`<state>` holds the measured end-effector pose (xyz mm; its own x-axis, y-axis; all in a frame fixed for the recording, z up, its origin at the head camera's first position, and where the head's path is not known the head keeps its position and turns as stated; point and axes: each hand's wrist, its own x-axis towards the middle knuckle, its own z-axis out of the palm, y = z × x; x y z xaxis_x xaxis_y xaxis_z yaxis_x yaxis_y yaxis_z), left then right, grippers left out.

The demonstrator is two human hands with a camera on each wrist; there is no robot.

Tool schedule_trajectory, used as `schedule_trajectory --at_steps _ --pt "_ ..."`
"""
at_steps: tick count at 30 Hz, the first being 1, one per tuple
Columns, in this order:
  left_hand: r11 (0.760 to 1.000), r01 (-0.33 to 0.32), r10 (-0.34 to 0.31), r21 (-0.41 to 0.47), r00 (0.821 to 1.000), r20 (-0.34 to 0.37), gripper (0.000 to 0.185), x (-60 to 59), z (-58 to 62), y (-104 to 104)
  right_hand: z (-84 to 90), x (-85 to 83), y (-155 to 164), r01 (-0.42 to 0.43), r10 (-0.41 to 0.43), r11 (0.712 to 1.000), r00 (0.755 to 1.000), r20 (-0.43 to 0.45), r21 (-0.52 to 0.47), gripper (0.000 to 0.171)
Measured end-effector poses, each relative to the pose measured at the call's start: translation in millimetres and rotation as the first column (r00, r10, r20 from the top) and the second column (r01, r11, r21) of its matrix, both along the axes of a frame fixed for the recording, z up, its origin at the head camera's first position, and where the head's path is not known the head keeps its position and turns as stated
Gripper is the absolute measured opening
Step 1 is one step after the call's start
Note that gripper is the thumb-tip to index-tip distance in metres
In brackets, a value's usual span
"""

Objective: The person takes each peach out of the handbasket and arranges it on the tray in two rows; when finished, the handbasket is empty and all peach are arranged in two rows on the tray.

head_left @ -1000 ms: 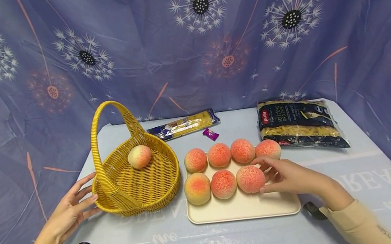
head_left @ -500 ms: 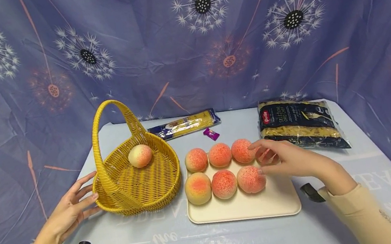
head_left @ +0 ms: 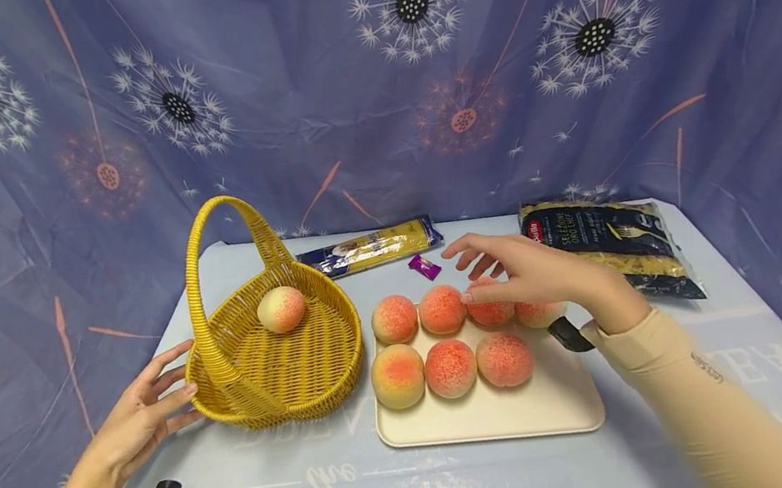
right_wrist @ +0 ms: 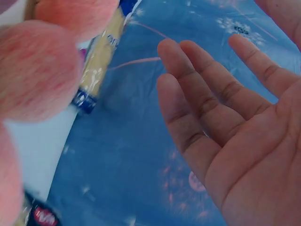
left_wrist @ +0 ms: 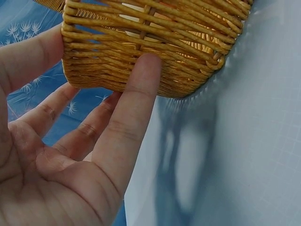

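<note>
My left hand [head_left: 139,416] rests its extended fingertips against the outside of a yellow wicker basket [head_left: 309,408], left of centre. In the left wrist view the fingertips press the woven wall [left_wrist: 188,52]. One peach [head_left: 282,309] lies inside the basket. On a cream tray [head_left: 479,426] several pink-and-yellow peaches stand in two rows, among them a front-row peach [head_left: 451,368]. Above the back row hovers my right hand [head_left: 523,266], fingers loosely spread and holding nothing; it partly hides two peaches there. The right wrist view shows its palm bare beside a blurred peach [right_wrist: 37,70].
A long pack of spaghetti [head_left: 376,248] lies behind the basket, with a small purple-wrapped sweet [head_left: 425,267] in front of it. A bigger dark pasta bag [head_left: 602,233] lies at the back right. A patterned blue curtain [head_left: 339,100] hangs behind the table.
My right hand has moved up and left from beside the tray's front-right peach to above the back row. The left hand and the basket stay in place.
</note>
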<state>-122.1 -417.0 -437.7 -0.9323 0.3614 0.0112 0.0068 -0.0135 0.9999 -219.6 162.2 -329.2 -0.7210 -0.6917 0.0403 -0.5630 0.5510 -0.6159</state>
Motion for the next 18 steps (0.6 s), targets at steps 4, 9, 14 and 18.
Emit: schedule_trajectory --at_steps 4,9,14,18 --pt "1.0 0.005 -0.005 0.009 1.0 -0.003 0.068 -0.7 0.0 0.1 8.6 -11.4 -20.8 -0.02 0.02 1.0 1.0 0.022 0.005 0.059" --pt "1.0 0.005 -0.006 0.01 1.0 0.004 0.068 -0.3 -1.1 1.0 13.4 -26.9 -46.5 -0.042 0.042 0.999 0.997 0.067 -0.007 0.063" --pt "1.0 0.001 -0.001 0.007 1.0 0.002 0.067 0.5 -1.3 0.5 15.9 -40.8 -74.1 -0.075 0.077 0.997 0.992 0.099 -0.027 0.067" --pt "1.0 0.0 0.0 0.009 1.0 0.001 0.068 0.2 -1.0 -0.1 17.6 -50.3 -97.0 -0.096 0.1 0.994 0.989 0.108 -0.042 0.067"
